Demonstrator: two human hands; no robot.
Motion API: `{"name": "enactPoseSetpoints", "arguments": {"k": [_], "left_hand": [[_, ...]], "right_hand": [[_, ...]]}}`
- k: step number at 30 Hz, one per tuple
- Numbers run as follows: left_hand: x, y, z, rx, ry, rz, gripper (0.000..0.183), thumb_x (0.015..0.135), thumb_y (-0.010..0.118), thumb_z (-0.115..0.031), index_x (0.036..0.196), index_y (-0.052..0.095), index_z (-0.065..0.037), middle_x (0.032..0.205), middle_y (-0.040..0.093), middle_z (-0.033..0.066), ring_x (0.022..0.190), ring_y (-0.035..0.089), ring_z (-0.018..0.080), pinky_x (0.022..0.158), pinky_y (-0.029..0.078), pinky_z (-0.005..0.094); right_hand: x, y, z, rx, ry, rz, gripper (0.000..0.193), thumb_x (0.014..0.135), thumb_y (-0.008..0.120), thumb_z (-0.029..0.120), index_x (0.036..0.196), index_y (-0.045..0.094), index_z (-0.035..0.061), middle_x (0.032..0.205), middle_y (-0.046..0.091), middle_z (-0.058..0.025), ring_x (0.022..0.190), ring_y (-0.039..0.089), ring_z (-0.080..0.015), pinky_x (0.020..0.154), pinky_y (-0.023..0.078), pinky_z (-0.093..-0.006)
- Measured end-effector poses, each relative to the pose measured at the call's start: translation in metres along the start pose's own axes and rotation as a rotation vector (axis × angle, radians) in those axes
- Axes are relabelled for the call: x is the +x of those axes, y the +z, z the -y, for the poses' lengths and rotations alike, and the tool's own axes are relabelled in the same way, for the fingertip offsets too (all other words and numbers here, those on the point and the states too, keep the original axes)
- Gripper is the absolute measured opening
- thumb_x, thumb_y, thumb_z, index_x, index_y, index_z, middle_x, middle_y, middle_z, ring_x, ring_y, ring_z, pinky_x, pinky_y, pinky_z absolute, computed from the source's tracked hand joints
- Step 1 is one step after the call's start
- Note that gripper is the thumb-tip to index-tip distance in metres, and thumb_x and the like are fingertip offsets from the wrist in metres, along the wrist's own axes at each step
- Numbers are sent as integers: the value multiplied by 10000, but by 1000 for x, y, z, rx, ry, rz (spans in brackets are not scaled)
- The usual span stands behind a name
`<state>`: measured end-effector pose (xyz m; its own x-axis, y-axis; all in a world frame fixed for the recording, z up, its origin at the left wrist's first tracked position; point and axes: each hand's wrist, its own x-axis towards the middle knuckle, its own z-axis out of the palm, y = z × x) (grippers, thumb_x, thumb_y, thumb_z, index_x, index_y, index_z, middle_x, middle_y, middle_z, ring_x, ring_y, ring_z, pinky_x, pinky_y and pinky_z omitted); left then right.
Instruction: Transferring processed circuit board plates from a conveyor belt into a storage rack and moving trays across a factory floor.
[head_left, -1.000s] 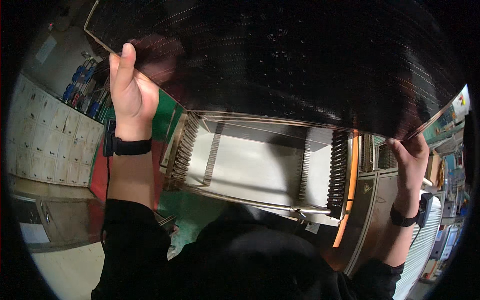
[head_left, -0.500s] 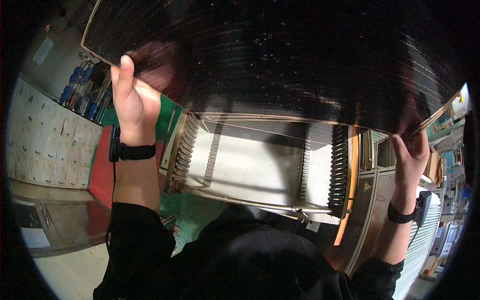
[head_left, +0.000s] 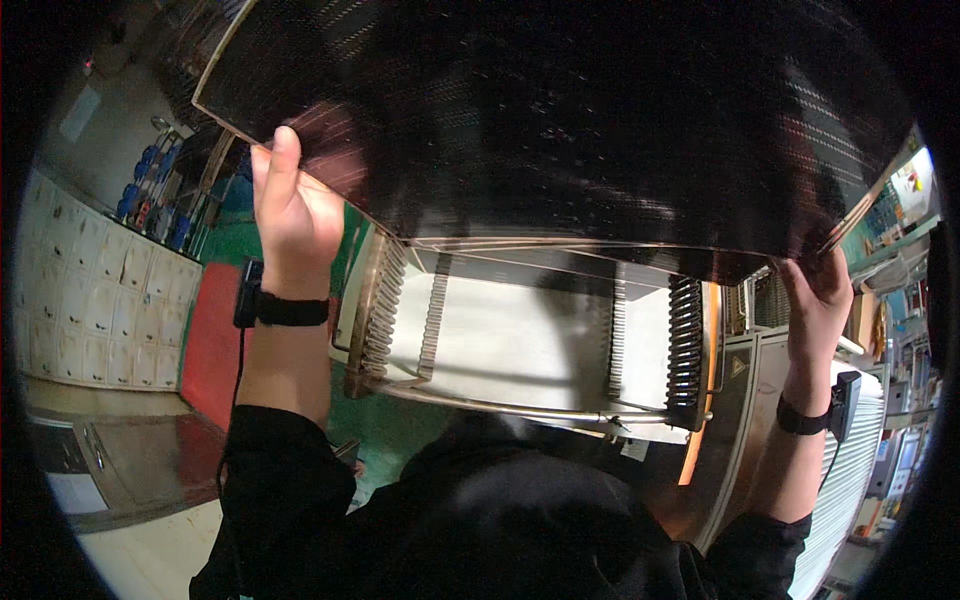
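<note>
A large, thin, glossy black panel [head_left: 560, 130] with fine rows of dots, like a circuit board panel, fills the upper part of the view. More than one thin edge shows along its near side and right corner, so it may be a stack. My left hand [head_left: 296, 205] grips the left part of the near edge, thumb on the visible face and fingers behind. At the right corner my right hand [head_left: 818, 295] is closed on the edge, its fingertips partly dark. Beneath the panel stands a metal rack [head_left: 530, 408] with ribbed, coil-like slot rows [head_left: 686, 340] on both sides.
White lockers [head_left: 100, 280] line the left wall, beside a red floor patch [head_left: 208, 345] and green floor. A cabinet with a yellow warning label [head_left: 738, 366] stands right of the rack. Shelving with equipment [head_left: 905, 400] lies further right. A brown cabinet [head_left: 155, 455] is at lower left.
The left side of the panel and my left hand have shifted a little right and down in the view. The rack appears slightly lower and further right. Both hands keep their grip.
</note>
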<state>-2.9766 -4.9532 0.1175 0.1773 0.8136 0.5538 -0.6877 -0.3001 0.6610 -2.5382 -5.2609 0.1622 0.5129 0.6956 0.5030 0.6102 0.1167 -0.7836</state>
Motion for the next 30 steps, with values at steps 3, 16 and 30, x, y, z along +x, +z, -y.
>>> {"name": "enactPoseSetpoints", "arguments": {"k": [3, 16, 30], "left_hand": [[-3, 8, 7, -37, -1, 46, 368, 1074, 476, -212, 1397, 437, -40, 1313, 594, 147, 1226, 578, 297, 1086, 440, 508], [-9, -10, -8, 38, -131, -41, 415, 1035, 585, -213, 1396, 486, -34, 1348, 600, 205, 1253, 590, 354, 1115, 443, 557], [-18, 2, 0, -1, -154, -24, 443, 1062, 530, -185, 1475, 417, -68, 1427, 546, 161, 1352, 504, 314, 1173, 379, 527]], "right_hand": [[-5, -11, -1, -41, 47, 17, 517, 904, 652, -124, 1398, 515, -58, 1268, 667, -103, 1136, 638, -158, 1008, 496, -295], [-13, 33, -12, -128, 70, 74, 293, 862, 812, 102, 1093, 658, 7, 894, 715, -37, 810, 623, -65, 738, 523, -257], [-27, 34, -43, -1, 164, 95, 390, 897, 749, 45, 1261, 611, 29, 873, 714, -34, 801, 653, -81, 750, 541, -276]]}}
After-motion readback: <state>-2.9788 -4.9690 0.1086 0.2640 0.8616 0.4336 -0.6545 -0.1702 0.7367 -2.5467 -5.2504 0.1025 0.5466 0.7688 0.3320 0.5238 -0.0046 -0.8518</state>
